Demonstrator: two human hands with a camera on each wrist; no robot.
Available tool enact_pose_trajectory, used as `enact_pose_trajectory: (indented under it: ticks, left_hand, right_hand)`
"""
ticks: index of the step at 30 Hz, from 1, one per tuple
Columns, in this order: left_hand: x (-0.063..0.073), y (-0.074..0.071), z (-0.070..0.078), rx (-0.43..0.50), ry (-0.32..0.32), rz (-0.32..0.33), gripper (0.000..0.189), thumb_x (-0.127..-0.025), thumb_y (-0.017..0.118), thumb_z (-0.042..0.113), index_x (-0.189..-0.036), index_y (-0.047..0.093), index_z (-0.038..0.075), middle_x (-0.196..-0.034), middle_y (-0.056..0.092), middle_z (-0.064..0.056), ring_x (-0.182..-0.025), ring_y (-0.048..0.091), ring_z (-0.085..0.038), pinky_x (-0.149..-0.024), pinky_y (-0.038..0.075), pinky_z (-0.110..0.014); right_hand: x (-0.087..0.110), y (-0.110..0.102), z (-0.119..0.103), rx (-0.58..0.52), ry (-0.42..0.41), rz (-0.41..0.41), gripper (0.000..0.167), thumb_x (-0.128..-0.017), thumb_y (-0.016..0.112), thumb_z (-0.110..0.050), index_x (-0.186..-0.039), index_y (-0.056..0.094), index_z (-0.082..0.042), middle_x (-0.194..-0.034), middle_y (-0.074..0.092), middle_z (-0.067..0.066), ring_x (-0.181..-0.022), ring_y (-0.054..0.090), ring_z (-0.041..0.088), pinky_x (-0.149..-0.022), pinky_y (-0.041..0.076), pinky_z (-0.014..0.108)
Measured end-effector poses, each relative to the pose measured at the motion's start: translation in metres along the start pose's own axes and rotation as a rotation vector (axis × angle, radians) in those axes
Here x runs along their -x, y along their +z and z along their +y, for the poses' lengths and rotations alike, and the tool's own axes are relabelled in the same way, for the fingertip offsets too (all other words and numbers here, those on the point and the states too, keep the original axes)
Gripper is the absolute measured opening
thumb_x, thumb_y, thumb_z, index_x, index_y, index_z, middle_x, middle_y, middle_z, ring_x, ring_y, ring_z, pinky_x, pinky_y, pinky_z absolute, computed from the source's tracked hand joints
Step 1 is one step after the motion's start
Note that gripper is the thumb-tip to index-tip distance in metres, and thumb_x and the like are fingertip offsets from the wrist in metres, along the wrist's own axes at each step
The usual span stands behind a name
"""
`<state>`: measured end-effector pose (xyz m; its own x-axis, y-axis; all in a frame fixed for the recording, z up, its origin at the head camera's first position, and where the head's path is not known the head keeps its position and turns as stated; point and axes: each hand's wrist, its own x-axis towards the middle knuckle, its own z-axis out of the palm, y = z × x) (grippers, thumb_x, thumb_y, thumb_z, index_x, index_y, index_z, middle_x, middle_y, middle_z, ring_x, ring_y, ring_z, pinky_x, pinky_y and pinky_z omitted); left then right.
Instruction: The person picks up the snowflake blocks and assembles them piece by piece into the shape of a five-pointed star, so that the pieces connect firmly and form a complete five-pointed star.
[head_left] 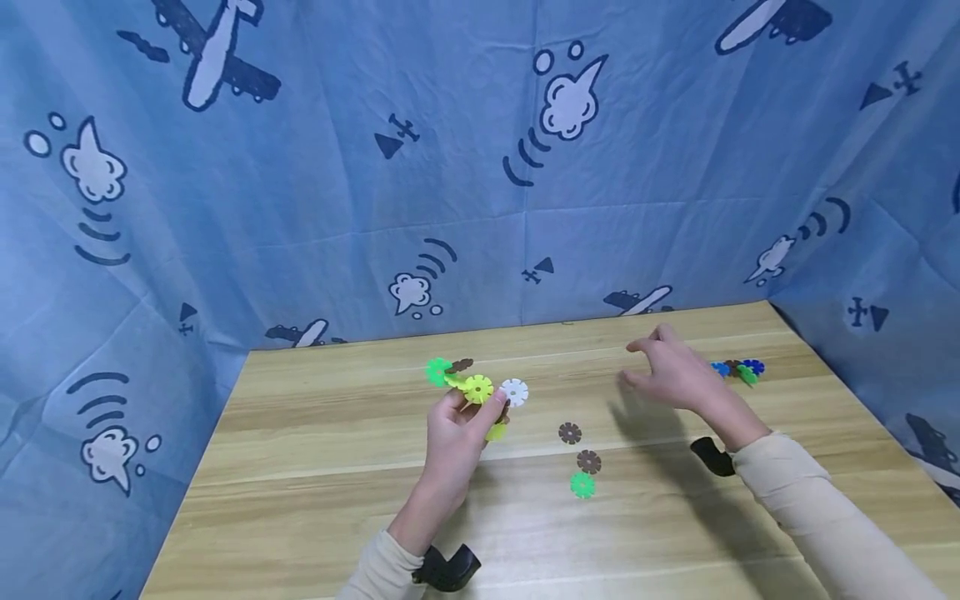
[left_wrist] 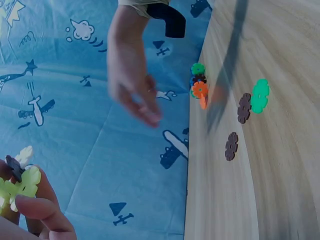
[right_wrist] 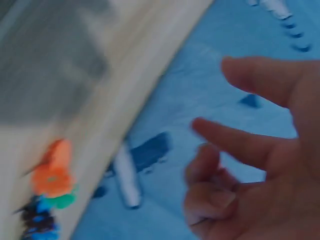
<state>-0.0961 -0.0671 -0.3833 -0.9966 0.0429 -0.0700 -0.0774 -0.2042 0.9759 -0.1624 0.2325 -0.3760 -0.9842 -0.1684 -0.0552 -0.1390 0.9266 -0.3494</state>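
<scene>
My left hand (head_left: 459, 437) grips a cluster of joined notched plastic discs above the table, left of centre. A yellow disc (head_left: 477, 389), a white disc (head_left: 515, 392) and a green disc (head_left: 438, 372) show in it, along with brown ones. Thumb and fingers pinch its near part, which they partly hide. My right hand (head_left: 675, 373) is raised over the right side of the table, thumb and index finger apart with nothing between them. In the right wrist view its other fingers (right_wrist: 207, 205) are bent toward the palm.
Two brown discs (head_left: 570, 432) and a green disc (head_left: 582, 485) lie loose mid-table. At the far right sits another joined group with a dark blue disc (head_left: 753, 367) and an orange disc (right_wrist: 52, 179). A blue airplane-print cloth (head_left: 465, 167) hangs behind the wooden table (head_left: 300, 467).
</scene>
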Motion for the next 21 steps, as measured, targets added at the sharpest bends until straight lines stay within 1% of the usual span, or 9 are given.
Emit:
enact_pose_trajectory:
  ticks: [2, 4, 6, 7, 10, 11, 13, 17, 21]
  left_hand:
    - [0.0, -0.002, 0.001, -0.006, 0.007, 0.02, 0.023, -0.093, 0.073, 0.013, -0.107, 0.066, -0.004, -0.087, 0.07, 0.001, -0.076, 0.068, -0.007, -0.055, 0.046, -0.013]
    - [-0.001, -0.003, 0.002, -0.004, 0.014, 0.031, 0.023, -0.093, 0.073, 0.013, -0.107, 0.067, -0.004, -0.086, 0.07, 0.0, -0.074, 0.068, -0.006, -0.053, 0.045, -0.013]
    - [-0.001, -0.003, 0.002, 0.008, 0.017, 0.031, 0.023, -0.093, 0.073, 0.011, -0.107, 0.067, -0.005, -0.087, 0.07, -0.001, -0.074, 0.068, -0.007, -0.055, 0.049, -0.014]
    - [-0.002, -0.002, 0.002, 0.005, 0.016, 0.031, 0.022, -0.093, 0.073, 0.011, -0.107, 0.067, -0.005, -0.086, 0.07, -0.001, -0.074, 0.067, -0.007, -0.053, 0.046, -0.013]
    - [-0.003, 0.0, 0.002, 0.016, 0.017, 0.026, 0.023, -0.092, 0.073, 0.01, -0.107, 0.067, -0.006, -0.088, 0.07, -0.001, -0.074, 0.067, -0.008, -0.058, 0.05, -0.014]
    - [-0.003, 0.0, 0.002, 0.012, 0.017, 0.025, 0.023, -0.092, 0.073, 0.01, -0.107, 0.067, -0.006, -0.089, 0.07, -0.001, -0.074, 0.067, -0.008, -0.057, 0.049, -0.014]
    - [-0.003, 0.001, 0.002, -0.003, 0.018, 0.022, 0.023, -0.092, 0.073, 0.011, -0.107, 0.068, -0.006, -0.088, 0.071, -0.002, -0.074, 0.067, -0.008, -0.054, 0.044, -0.013]
    - [-0.002, 0.002, 0.001, -0.007, 0.024, 0.013, 0.024, -0.092, 0.073, 0.01, -0.109, 0.069, -0.007, -0.092, 0.072, -0.004, -0.075, 0.068, -0.007, -0.056, 0.047, -0.012]
    - [-0.002, 0.003, 0.001, -0.002, 0.04, -0.001, 0.025, -0.092, 0.073, 0.009, -0.109, 0.069, -0.008, -0.093, 0.072, -0.006, -0.076, 0.068, -0.008, -0.058, 0.05, -0.013]
  right_hand:
    - [-0.002, 0.002, 0.014, 0.072, 0.059, -0.085, 0.057, -0.093, 0.07, -0.032, -0.127, 0.059, 0.013, -0.115, 0.046, 0.034, -0.084, 0.056, 0.033, -0.064, 0.053, 0.044]
    - [-0.002, 0.005, 0.025, 0.113, 0.101, -0.146, 0.051, -0.094, 0.068, -0.031, -0.117, 0.06, 0.015, -0.115, 0.042, 0.038, -0.08, 0.055, 0.034, -0.06, 0.052, 0.044]
    - [-0.001, 0.009, 0.036, 0.149, 0.128, -0.172, 0.031, -0.095, 0.063, -0.022, -0.098, 0.062, 0.009, -0.112, 0.039, 0.039, -0.071, 0.053, 0.032, -0.055, 0.049, 0.04]
    - [0.0, 0.012, 0.041, 0.162, 0.14, -0.179, 0.025, -0.095, 0.06, -0.019, -0.091, 0.061, 0.006, -0.11, 0.038, 0.038, -0.068, 0.051, 0.03, -0.053, 0.047, 0.038]
    - [0.001, 0.02, 0.054, 0.183, 0.169, -0.17, 0.014, -0.091, 0.053, -0.009, -0.081, 0.057, 0.001, -0.103, 0.037, 0.033, -0.066, 0.047, 0.03, -0.051, 0.044, 0.037]
    - [0.001, 0.023, 0.057, 0.182, 0.179, -0.162, 0.013, -0.09, 0.054, -0.008, -0.082, 0.057, 0.002, -0.102, 0.038, 0.032, -0.068, 0.048, 0.031, -0.052, 0.046, 0.038]
    - [-0.001, 0.028, 0.062, 0.18, 0.203, -0.137, 0.017, -0.09, 0.057, -0.01, -0.092, 0.056, 0.007, -0.102, 0.04, 0.032, -0.072, 0.051, 0.036, -0.054, 0.049, 0.043]
    - [-0.004, 0.035, 0.07, 0.206, 0.231, -0.05, 0.033, -0.089, 0.061, -0.016, -0.106, 0.051, 0.011, -0.102, 0.047, 0.034, -0.083, 0.055, 0.048, -0.059, 0.051, 0.055]
    - [-0.007, 0.037, 0.075, 0.236, 0.234, 0.032, 0.036, -0.087, 0.064, -0.02, -0.104, 0.05, 0.009, -0.098, 0.053, 0.031, -0.085, 0.055, 0.051, -0.059, 0.049, 0.056]
